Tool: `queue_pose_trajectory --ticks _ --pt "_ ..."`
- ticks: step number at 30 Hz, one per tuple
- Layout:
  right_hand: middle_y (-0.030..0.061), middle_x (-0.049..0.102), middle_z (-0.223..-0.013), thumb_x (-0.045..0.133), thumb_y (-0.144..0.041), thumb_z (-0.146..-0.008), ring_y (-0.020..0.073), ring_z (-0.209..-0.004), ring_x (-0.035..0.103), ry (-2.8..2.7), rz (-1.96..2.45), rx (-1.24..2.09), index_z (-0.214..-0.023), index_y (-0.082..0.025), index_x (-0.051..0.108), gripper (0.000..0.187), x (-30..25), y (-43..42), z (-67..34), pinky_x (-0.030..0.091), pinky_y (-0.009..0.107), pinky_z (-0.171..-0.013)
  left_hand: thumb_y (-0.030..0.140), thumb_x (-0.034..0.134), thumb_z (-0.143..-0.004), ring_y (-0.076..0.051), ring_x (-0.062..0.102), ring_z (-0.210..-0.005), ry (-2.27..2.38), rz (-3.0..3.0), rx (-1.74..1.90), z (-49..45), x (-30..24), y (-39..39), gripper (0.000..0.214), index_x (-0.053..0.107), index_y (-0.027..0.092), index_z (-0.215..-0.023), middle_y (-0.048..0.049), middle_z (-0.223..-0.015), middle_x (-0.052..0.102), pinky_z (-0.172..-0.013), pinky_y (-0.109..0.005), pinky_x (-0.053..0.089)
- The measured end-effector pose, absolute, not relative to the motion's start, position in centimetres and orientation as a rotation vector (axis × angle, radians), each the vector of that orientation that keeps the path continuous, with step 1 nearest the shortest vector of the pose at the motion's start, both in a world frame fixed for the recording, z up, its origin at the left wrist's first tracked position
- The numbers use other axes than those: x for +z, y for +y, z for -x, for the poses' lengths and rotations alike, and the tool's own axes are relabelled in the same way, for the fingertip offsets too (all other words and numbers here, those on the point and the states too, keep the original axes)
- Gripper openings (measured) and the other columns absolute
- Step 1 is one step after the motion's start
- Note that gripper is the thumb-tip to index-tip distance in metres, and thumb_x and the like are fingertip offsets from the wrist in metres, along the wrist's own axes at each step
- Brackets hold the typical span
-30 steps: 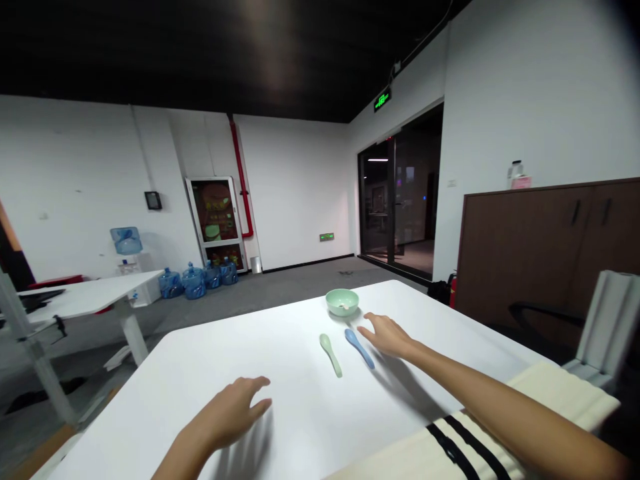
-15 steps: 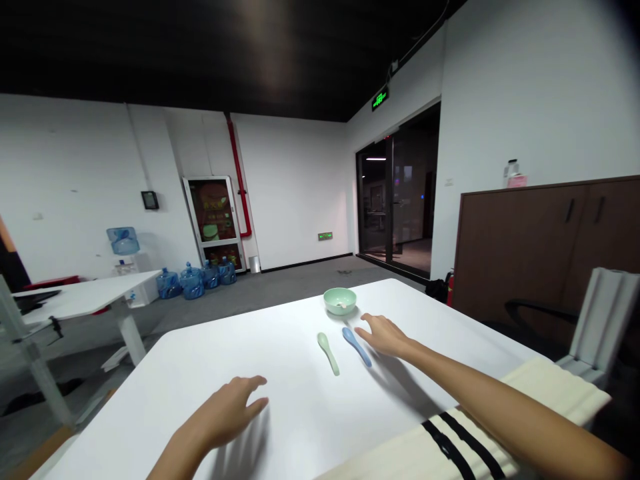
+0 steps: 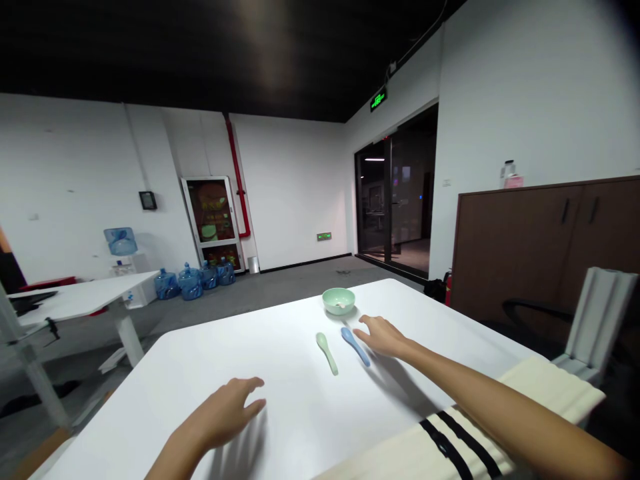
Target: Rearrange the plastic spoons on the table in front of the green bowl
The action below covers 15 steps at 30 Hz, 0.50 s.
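On a white table (image 3: 280, 440) lie a blue spoon (image 3: 355, 346) and, just left of it, a pale green spoon (image 3: 327, 353), both pointing away from me. A pale green bowl (image 3: 339, 301) with something small and white inside stands beyond them. My right hand (image 3: 384, 335) rests flat on the table right beside the blue spoon, fingers spread, holding nothing. My left hand (image 3: 227, 411) lies nearer to me on the left, palm down, fingers loosely apart, empty.
A cream cloth with black stripes (image 3: 450, 440) lies under my right forearm. A brown cabinet (image 3: 540, 247) and a white chair (image 3: 597, 320) stand to the right. Another white desk (image 3: 85, 297), a water dispenser (image 3: 123, 247) and several water jugs (image 3: 193, 280) are at the left rear.
The view has drifted slightly right. Both hands stay almost where they were on the table; the spoons and bowl have not moved.
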State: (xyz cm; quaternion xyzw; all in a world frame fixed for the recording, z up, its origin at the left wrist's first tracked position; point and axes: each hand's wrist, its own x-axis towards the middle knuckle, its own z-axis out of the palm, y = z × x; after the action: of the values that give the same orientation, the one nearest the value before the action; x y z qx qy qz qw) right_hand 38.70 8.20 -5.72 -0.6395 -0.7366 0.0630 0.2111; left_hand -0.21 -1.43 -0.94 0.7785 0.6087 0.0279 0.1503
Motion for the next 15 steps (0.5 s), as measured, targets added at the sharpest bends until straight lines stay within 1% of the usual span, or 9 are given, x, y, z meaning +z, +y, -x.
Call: queue_pose_trajectory --ticks 9,12,15 --pt "0.0131 0.062 -0.116 0.04 -0.061 -0.083 0.0247 -0.105 0.057 -2.023 1.758 0.228 -0.123 -0.017 0.056 0.062 -5.7 8.3 -38.5 0.04 0.029 -0.081 0.06 0.04 -0.081 -0.026 0.053 -0.117 1.75 -2.236 0.074 0.1 -0.6 -1.7 0.057 0.054 0.028 -0.126 -0.0076 -0.128 0.057 -0.098 -0.039 0.04" --pt "0.0125 0.062 -0.116 0.04 -0.06 -0.084 0.024 -0.105 0.057 -2.018 1.738 0.191 -0.118 -0.018 0.059 0.058 -5.3 8.8 -38.1 0.04 0.028 -0.081 0.061 0.039 -0.081 -0.027 0.053 -0.116 1.739 -2.237 0.076 0.2 -0.6 -1.8 0.058 0.054 0.028 -0.126 -0.0077 -0.128 0.058 -0.096 -0.039 0.041" --pt "0.0109 0.066 -0.108 0.042 -0.057 -0.084 0.023 -0.098 0.06 -2.011 1.74 0.177 -0.111 -0.019 0.062 0.051 -4.5 9.6 -37.8 0.04 0.027 -0.077 0.063 0.039 -0.08 -0.027 0.052 -0.117 1.728 -2.253 0.091 0.4 -0.8 -1.7 0.058 0.055 0.029 -0.125 -0.0071 -0.127 0.058 -0.097 -0.04 0.04"
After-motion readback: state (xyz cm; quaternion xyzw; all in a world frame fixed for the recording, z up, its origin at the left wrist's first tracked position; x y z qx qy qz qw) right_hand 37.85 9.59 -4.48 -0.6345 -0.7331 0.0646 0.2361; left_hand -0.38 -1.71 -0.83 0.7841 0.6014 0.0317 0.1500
